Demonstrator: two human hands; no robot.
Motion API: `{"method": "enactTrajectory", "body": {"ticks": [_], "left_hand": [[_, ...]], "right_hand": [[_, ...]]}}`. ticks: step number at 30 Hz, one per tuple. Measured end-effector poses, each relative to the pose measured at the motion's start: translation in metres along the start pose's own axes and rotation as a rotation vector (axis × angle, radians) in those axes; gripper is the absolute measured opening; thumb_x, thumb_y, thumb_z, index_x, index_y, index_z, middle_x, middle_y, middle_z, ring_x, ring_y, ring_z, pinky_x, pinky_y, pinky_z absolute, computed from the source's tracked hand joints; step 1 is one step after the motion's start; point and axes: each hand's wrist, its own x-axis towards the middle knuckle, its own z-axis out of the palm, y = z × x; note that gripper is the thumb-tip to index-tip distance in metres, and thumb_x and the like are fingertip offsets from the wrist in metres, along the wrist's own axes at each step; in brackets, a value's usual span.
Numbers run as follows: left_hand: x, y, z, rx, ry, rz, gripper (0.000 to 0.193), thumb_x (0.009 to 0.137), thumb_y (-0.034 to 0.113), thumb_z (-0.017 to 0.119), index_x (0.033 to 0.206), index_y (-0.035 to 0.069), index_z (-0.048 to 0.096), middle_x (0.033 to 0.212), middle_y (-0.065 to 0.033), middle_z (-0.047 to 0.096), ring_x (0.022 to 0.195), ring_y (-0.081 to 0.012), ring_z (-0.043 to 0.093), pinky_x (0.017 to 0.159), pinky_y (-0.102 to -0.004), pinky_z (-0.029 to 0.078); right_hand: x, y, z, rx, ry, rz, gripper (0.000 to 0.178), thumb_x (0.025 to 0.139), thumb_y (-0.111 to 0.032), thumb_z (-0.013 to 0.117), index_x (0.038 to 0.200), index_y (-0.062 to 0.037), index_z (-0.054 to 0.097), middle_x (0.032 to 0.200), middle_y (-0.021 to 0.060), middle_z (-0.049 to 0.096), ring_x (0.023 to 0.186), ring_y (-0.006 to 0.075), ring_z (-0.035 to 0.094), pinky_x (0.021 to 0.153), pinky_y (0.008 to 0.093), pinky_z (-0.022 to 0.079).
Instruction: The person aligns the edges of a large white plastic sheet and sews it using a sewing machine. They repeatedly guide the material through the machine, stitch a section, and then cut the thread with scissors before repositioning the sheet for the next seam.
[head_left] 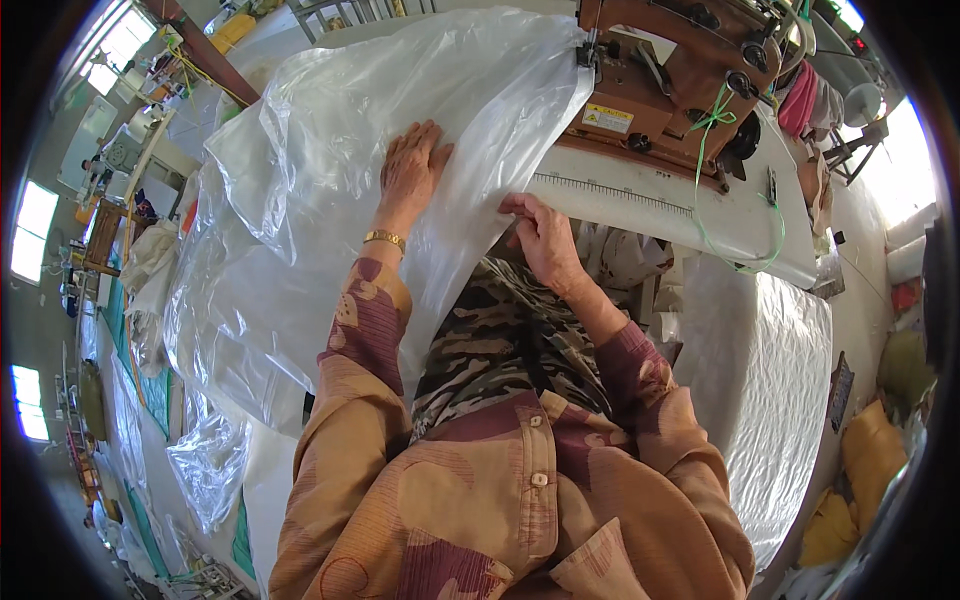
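A large sheet of clear plastic film (pixel 330 130) spreads over the worktable and drapes down on the left. My left hand (pixel 410 170) lies flat on it, fingers stretched forward, with a gold-coloured band at the wrist. My right hand (pixel 548 245) is at the sheet's near right edge, its fingers curled and the fingertips closed on that edge. Ahead of my right hand stands a brown sewing machine (pixel 650 90). The far corner of the film reaches under its needle and presser foot (pixel 588 52).
A ruler strip (pixel 615 192) runs along the white machine table (pixel 760 225). Green thread (pixel 702 190) hangs from the machine. Right of my legs stands a tall stack of whitish film (pixel 765 400). Yellow bundles (pixel 870 455) lie on the floor at right. A brown post (pixel 215 50) rises at far left.
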Motion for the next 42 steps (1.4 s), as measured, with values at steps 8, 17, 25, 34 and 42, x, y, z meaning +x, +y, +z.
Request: {"method": "enactTrajectory", "body": {"ticks": [8, 17, 25, 34, 42], "left_hand": [[0.0, 0.0, 0.001, -0.012, 0.017, 0.014, 0.039, 0.101, 0.032, 0.052, 0.127, 0.004, 0.059, 0.138, -0.0139, 0.058, 0.133, -0.0325, 0.048, 0.112, -0.0469, 0.034], [-0.001, -0.003, 0.001, 0.018, 0.013, 0.008, 0.04, 0.1, 0.032, 0.053, 0.128, 0.004, 0.061, 0.139, -0.0133, 0.057, 0.135, -0.0296, 0.047, 0.113, -0.0443, 0.034], [0.003, -0.006, 0.002, 0.03, 0.002, 0.031, 0.039, 0.1, 0.031, 0.054, 0.128, 0.005, 0.061, 0.139, -0.0124, 0.058, 0.135, -0.0294, 0.047, 0.113, -0.0438, 0.033], [-0.001, -0.007, 0.001, 0.01, -0.006, 0.017, 0.041, 0.1, 0.033, 0.054, 0.129, 0.005, 0.06, 0.141, -0.0125, 0.056, 0.135, -0.0298, 0.046, 0.112, -0.0441, 0.033], [-0.003, -0.008, 0.002, 0.021, 0.036, 0.028, 0.038, 0.098, 0.03, 0.057, 0.126, 0.005, 0.062, 0.138, -0.0134, 0.058, 0.134, -0.03, 0.048, 0.111, -0.0444, 0.035]], "right_hand": [[-0.028, 0.079, 0.035, 0.015, 0.192, 0.259, 0.023, 0.086, -0.011, 0.049, 0.09, 0.0002, 0.069, 0.082, 0.0194, 0.069, 0.077, 0.0313, 0.067, 0.075, 0.0404, 0.051], [0.01, 0.075, 0.054, 0.255, -0.44, 0.153, 0.039, 0.093, -0.003, 0.055, 0.131, 0.0036, 0.054, 0.129, 0.0146, 0.061, 0.119, 0.0225, 0.056, 0.103, 0.0357, 0.044], [-0.036, 0.034, 0.046, 0.153, -0.481, -0.066, 0.036, 0.088, -0.005, 0.057, 0.123, 0.0018, 0.058, 0.124, 0.0206, 0.06, 0.113, 0.0383, 0.057, 0.102, 0.0433, 0.045], [-0.116, -0.082, -0.069, 0.508, -0.505, 0.154, 0.017, 0.095, -0.015, 0.064, 0.094, 0.0008, 0.069, 0.07, 0.0075, 0.068, 0.07, 0.0144, 0.067, 0.069, 0.0278, 0.052], [-0.151, 0.009, -0.085, -0.635, -0.175, 0.246, 0.022, 0.091, -0.02, 0.058, 0.085, 0.0002, 0.065, 0.074, 0.0196, 0.065, 0.067, 0.0344, 0.065, 0.061, 0.0412, 0.049]]}}
